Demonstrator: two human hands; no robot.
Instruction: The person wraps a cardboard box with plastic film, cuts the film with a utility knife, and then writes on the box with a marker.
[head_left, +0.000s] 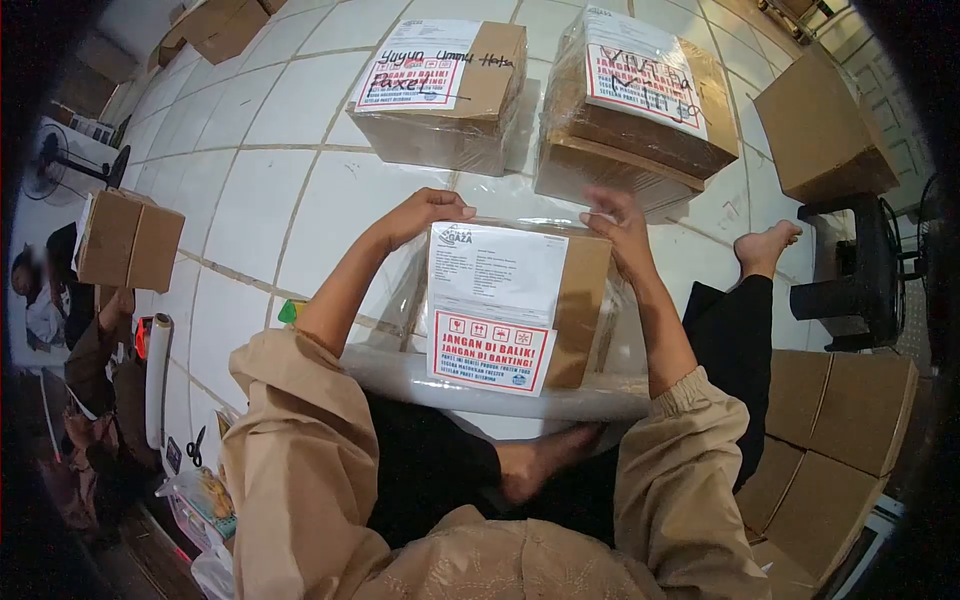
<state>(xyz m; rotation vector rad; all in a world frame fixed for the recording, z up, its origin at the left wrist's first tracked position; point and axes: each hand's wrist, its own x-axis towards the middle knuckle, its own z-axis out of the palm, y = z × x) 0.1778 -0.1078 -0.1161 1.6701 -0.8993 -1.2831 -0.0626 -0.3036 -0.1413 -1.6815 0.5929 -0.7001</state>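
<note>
A cardboard box [583, 300] with a white address label [490, 275] and a red-lettered warning label [490, 350] stands before me between my legs. Clear plastic wrap [525, 226] lies over its far top edge. My left hand [437, 212] pinches the wrap at the far left corner. At the far right corner my right hand [620, 228] has thumb and fingers on the wrap, the fingertips a little blurred. A thick roll of plastic wrap [400, 377] lies across the near side of the box, partly hidden by it.
Two wrapped, labelled boxes [440, 130] [640, 130] stand ahead on the tiled floor [300, 190]. More cartons [830, 430] are at right, beside a black stool [850, 265]. Scissors [196, 447] and a white roll [158, 380] lie left; another person holds a box [130, 240] there.
</note>
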